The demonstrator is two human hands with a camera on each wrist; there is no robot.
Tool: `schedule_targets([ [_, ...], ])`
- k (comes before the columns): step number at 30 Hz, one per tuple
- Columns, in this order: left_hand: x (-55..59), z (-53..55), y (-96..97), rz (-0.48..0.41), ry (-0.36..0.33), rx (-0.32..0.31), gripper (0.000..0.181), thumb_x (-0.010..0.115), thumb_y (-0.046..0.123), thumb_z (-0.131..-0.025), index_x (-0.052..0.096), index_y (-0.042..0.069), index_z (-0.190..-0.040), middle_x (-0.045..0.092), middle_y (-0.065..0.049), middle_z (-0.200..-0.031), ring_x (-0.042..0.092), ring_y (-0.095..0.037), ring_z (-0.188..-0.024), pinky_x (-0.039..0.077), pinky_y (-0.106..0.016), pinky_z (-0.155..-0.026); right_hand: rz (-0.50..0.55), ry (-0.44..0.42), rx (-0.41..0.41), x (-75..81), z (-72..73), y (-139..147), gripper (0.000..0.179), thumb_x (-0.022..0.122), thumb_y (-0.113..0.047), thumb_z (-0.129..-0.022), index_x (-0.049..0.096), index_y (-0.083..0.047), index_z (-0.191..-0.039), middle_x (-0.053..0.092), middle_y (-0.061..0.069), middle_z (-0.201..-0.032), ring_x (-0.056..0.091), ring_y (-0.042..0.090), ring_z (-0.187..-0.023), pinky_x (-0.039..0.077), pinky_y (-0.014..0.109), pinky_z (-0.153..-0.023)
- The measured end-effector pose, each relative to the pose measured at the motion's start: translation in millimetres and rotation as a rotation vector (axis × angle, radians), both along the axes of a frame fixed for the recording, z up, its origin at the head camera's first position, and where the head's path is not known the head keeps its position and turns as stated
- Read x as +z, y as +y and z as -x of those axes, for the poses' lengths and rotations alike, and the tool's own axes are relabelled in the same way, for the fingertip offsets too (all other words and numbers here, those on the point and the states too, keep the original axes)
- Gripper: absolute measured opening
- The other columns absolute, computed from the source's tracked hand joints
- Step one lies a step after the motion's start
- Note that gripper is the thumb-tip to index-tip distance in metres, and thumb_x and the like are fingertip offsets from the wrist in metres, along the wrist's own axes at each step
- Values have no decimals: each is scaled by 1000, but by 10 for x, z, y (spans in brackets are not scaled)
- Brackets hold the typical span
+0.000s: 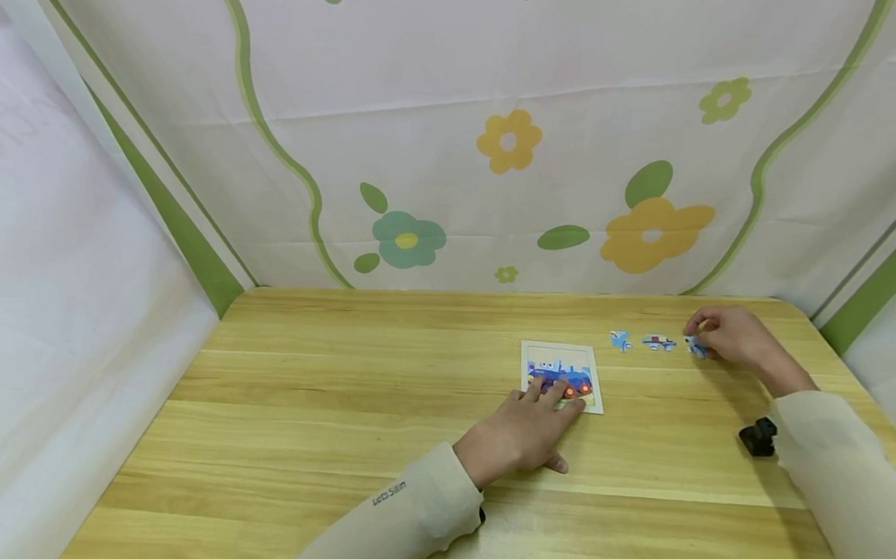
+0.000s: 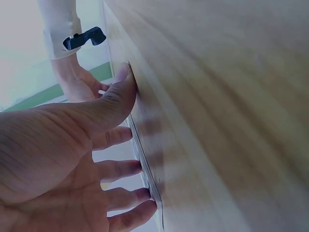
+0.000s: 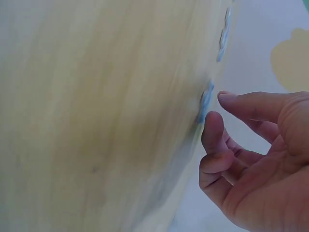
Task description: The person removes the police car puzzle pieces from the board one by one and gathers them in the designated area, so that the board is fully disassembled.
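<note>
In the head view a small square jigsaw puzzle (image 1: 562, 351) with a white border shows a blue vehicle with eyes and red wheels. My left hand (image 1: 520, 433) rests across its lower part with fingers spread, hiding some of the picture; the left wrist view has those fingertips (image 2: 130, 167) at the board's edge. Over at the right, my right hand (image 1: 734, 335) reaches down to a blue puzzle piece (image 1: 693, 347). Seen from the right wrist, its thumb and forefinger stand apart beside that piece (image 3: 206, 102), which lies on the tabletop.
Left of that piece lie another puzzle piece (image 1: 659, 342) with red on it and a light-blue piece (image 1: 620, 341), in a row. The wooden table (image 1: 322, 416) meets a flower-printed curtain (image 1: 438, 171) at its back edge. A black wrist camera (image 1: 758, 437) juts from the right sleeve.
</note>
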State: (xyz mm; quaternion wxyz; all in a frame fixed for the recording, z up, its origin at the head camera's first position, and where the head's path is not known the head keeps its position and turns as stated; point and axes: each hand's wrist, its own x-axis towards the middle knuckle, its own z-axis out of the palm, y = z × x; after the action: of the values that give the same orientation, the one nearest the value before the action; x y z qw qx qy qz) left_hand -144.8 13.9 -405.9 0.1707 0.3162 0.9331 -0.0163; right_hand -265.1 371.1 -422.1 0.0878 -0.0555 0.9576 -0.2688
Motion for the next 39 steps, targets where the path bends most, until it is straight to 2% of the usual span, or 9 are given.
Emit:
schedule_targets([
  [3, -3, -14, -10, -5, -4, 2, 84, 70, 53, -93, 31, 35, -165, 19, 3, -176, 23, -27, -162, 41, -45, -123, -4, 34, 19, 21, -2, -106, 22, 54, -6, -100, 70, 5, -111, 69, 26, -100, 59, 19, -71, 46, 31, -60],
  [6, -4, -29, -19, -8, -5, -1, 83, 68, 52, -94, 30, 33, -165, 18, 2, -176, 23, -27, -162, 39, -44, -124, 6, 59, 43, 56, -19, -262, 20, 56, -7, -101, 70, 5, -111, 68, 20, -95, 56, 17, -67, 44, 31, -57],
  [16, -35, -85, -17, 11, 48, -32, 80, 63, 54, -97, 32, 28, -165, 21, 1, -176, 27, -26, -161, 42, -41, -122, 87, 123, 143, 146, -79, -824, 15, 61, -5, -101, 72, 2, -108, 67, 14, -96, 54, 14, -70, 47, 26, -57],
  [23, -48, -124, -22, 17, 66, -33, 77, 62, 53, -99, 32, 27, -166, 22, 2, -175, 27, -24, -161, 40, -38, -123, 178, 86, 208, 183, -112, -1161, 17, 59, -2, -100, 72, 2, -111, 70, 16, -102, 59, 17, -76, 50, 26, -61],
  [31, -34, -137, -19, 25, 76, -34, 75, 62, 52, -100, 34, 26, -165, 26, 0, -174, 28, -24, -161, 39, -37, -124, 228, 71, 282, 134, -128, -1453, 16, 63, -2, -98, 73, 2, -109, 73, 15, -101, 61, 17, -83, 52, 25, -67],
  [39, -20, -133, -10, 28, 76, -37, 75, 63, 52, -100, 35, 26, -164, 27, -2, -174, 30, -25, -160, 40, -36, -123, 289, -45, 331, 99, -176, -1641, 14, 62, -4, -101, 72, 3, -109, 71, 15, -95, 63, 22, -78, 55, 31, -67],
])
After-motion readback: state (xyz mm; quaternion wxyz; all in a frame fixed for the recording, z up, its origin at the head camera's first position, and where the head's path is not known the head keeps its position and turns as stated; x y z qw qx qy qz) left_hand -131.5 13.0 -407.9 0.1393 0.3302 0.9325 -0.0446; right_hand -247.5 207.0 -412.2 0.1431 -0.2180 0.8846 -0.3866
